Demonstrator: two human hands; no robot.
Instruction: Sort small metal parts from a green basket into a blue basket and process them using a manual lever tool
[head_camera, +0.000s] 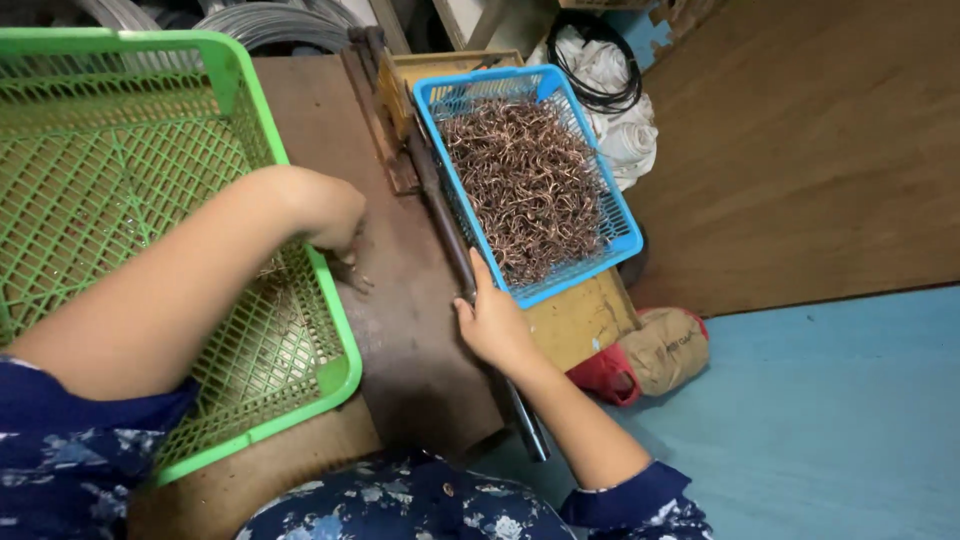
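My left hand (325, 212) hangs over the right rim of a green mesh basket (110, 180), its fingers curled down onto a dark metal plate (410, 340); what they pinch is too small to tell. My right hand (492, 322) grips a long dark metal lever bar (450, 235) that runs along the plate's right edge. Just right of the bar sits a blue mesh basket (595, 165) filled with several small bent copper-coloured wire pieces (525, 180).
A low wooden block (575, 320) carries the blue basket. White cloth and a black cable coil (605, 75) lie behind it. A tan and red bag (650, 350) rests on the blue floor (830, 420). A wooden board (810, 150) stands at right.
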